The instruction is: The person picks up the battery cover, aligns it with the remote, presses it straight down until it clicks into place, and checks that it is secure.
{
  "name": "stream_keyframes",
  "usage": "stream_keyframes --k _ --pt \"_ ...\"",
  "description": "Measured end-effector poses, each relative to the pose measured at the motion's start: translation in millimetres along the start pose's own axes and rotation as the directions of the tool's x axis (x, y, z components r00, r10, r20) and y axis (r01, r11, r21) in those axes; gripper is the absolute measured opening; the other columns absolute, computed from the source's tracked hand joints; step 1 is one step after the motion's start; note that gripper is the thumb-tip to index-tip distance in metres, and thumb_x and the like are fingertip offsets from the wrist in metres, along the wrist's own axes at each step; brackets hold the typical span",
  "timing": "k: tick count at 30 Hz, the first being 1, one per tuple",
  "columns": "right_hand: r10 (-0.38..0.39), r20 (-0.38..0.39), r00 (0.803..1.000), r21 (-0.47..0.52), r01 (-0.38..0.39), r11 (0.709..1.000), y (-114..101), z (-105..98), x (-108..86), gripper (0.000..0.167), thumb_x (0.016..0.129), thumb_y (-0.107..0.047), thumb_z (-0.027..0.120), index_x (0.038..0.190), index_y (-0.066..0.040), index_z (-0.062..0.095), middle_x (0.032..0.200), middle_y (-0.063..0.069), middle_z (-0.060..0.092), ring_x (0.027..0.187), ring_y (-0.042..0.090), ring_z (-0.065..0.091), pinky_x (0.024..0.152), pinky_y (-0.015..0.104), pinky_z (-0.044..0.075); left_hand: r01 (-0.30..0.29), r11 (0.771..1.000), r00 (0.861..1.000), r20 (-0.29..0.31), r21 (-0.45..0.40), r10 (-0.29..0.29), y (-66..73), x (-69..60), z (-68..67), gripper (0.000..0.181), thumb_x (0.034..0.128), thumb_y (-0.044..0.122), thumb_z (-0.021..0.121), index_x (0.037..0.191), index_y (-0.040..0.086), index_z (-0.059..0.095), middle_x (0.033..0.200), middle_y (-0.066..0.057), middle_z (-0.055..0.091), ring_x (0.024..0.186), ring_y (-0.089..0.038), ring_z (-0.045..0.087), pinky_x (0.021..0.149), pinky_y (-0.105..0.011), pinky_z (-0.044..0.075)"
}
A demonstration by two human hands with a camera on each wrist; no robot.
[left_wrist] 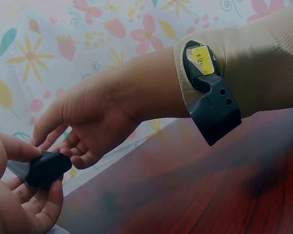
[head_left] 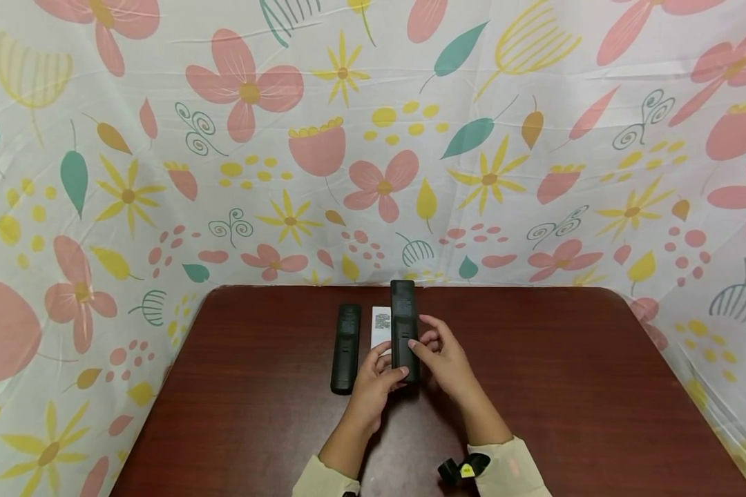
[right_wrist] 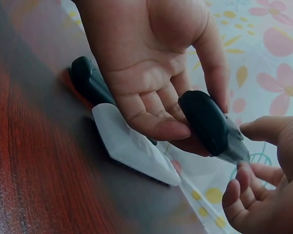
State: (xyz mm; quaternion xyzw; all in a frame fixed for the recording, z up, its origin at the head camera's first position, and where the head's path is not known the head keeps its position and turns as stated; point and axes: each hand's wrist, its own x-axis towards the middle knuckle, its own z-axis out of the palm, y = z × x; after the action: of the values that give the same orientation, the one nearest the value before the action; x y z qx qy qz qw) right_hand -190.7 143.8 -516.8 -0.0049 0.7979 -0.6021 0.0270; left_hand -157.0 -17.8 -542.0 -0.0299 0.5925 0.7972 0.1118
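A black remote control (head_left: pixel 403 310) is held up above the table with its back, a battery-cover side with a label, facing the head camera. My left hand (head_left: pixel 370 388) grips its lower end, thumb on the near face and fingers underneath. At its right edge, my right hand (head_left: pixel 450 362) pinches it, thumb on the back near the cover notch. The right wrist view shows the remote's rounded end (right_wrist: pixel 202 117) between the fingers of both hands. Any batteries inside are hidden.
Left of the hands, a second black remote control (head_left: pixel 346 348) lies face down on the brown table (head_left: pixel 242 386). A white printed card or flat packet (head_left: pixel 381 319) lies partly behind the held remote. A flower-patterned cloth (head_left: pixel 360 145) hangs around the table.
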Motion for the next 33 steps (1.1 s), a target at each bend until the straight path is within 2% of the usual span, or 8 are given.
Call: stream_keyframes --k 4,7,13,21,26,33 --pt "0.043 0.002 0.999 0.03 -0.043 0.999 0.7 1.8 -0.4 0.059 0.098 -0.033 0.067 0.15 -0.02 0.044 0.131 0.014 0.06 0.106 0.023 0.061 0.082 0.032 0.052 0.0 1.0 1.0 0.007 -0.001 0.0 0.3 -0.3 0.0 0.067 0.0889 0.008 0.069 0.15 0.006 0.042 0.132 -0.017 0.063 0.092 -0.012 0.067 0.083 -0.029 0.055" --pt "0.055 0.03 0.998 0.082 -0.058 0.995 0.8 3.8 -1.0 0.059 0.099 -0.035 0.066 0.151 -0.02 0.043 0.135 0.016 0.061 0.114 0.025 0.063 0.09 0.034 0.053 0.005 1.0 1.0 0.013 -0.002 -0.005 0.9 -0.4 0.2 0.066 0.0886 0.007 0.069 0.149 0.008 0.043 0.133 -0.017 0.063 0.093 -0.011 0.067 0.084 -0.028 0.055" --pt "0.067 0.063 0.996 0.158 -0.076 0.984 2.6 7.9 -0.7 0.057 0.099 -0.029 0.066 0.149 -0.017 0.044 0.124 0.018 0.068 0.101 0.019 0.066 0.085 0.028 0.053 0.004 1.0 1.0 0.022 -0.005 -0.004 2.8 -2.0 1.3 0.067 0.0886 0.008 0.069 0.15 0.01 0.043 0.133 -0.016 0.063 0.094 -0.012 0.068 0.084 -0.028 0.055" --pt "0.093 0.063 0.994 0.202 -0.104 0.974 3.3 9.1 0.2 0.054 0.098 -0.024 0.066 0.148 -0.016 0.046 0.126 0.019 0.067 0.098 0.019 0.068 0.085 0.031 0.054 0.005 1.0 1.0 0.016 -0.006 -0.004 4.0 -2.2 2.1 0.061 0.0917 0.013 0.07 0.148 0.009 0.045 0.129 -0.016 0.064 0.093 -0.013 0.067 0.082 -0.028 0.055" --pt "0.101 0.081 0.992 0.212 -0.116 0.97 2.5 9.1 0.0 0.054 0.098 -0.026 0.067 0.147 -0.013 0.047 0.127 0.019 0.065 0.098 0.017 0.067 0.083 0.028 0.053 0.007 1.0 1.0 -0.014 0.008 -0.006 3.5 -1.7 2.4 0.054 0.0947 0.021 0.07 0.142 0.007 0.048 0.123 -0.012 0.068 0.089 -0.012 0.064 0.08 -0.028 0.051" --pt "0.091 0.107 0.99 0.23 -0.114 0.966 1.1 10.2 -1.5 0.051 0.098 -0.023 0.066 0.144 -0.011 0.047 0.127 0.02 0.065 0.099 0.018 0.068 0.084 0.027 0.053 0.008 0.998 0.998 -0.063 0.054 -0.004 1.9 -0.5 1.6 0.053 0.094 0.019 0.07 0.141 0.007 0.049 0.117 -0.007 0.069 0.081 -0.013 0.057 0.074 -0.028 0.045"
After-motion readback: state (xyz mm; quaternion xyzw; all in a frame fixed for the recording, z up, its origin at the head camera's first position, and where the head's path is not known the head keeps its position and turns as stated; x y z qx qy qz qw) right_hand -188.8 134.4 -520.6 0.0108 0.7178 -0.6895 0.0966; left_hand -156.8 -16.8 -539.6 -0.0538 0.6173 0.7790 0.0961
